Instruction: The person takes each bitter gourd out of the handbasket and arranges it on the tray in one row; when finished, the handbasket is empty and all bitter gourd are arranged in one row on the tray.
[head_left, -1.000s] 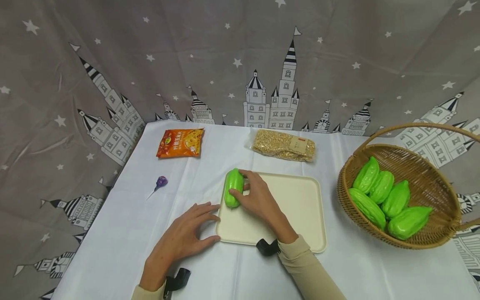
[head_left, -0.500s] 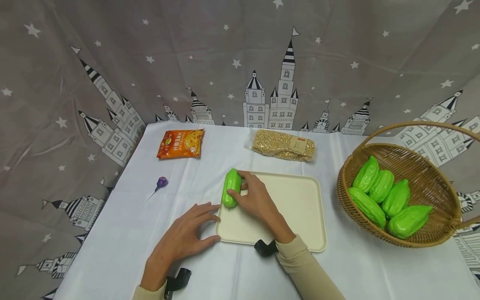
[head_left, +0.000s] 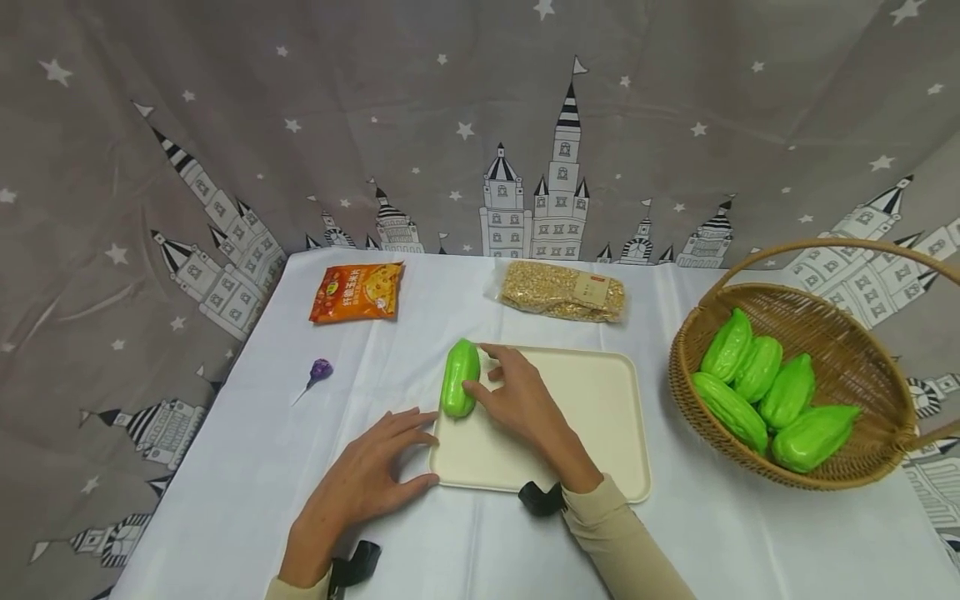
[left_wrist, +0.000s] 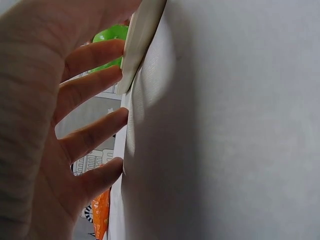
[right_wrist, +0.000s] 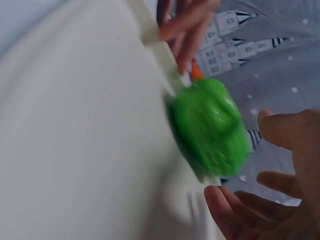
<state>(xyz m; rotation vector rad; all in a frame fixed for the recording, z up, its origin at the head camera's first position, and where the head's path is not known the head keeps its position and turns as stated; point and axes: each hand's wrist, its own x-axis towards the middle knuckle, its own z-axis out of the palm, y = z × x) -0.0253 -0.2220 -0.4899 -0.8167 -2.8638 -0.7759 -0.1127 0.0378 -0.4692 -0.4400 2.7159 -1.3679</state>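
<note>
A glossy bright green, gourd-shaped vegetable lies along the left side of a cream tray. Just to its right is my right hand, fingers spread and holding nothing. In the right wrist view, a gap shows between the vegetable and my right thumb and fingertips. My left hand rests by the tray's lower left corner, fingers spread. The left wrist view shows its fingertips at the tray rim and on the cloth.
On the right stands a handled wicker basket with several similar green vegetables. An orange snack packet and a clear bag of corn kernels lie at the back. A purple lollipop lies left of the tray.
My right hand has let go of the green vegetable and drawn slightly to the right. The vegetable was nudged a little left beforehand. My left hand stays in place.
</note>
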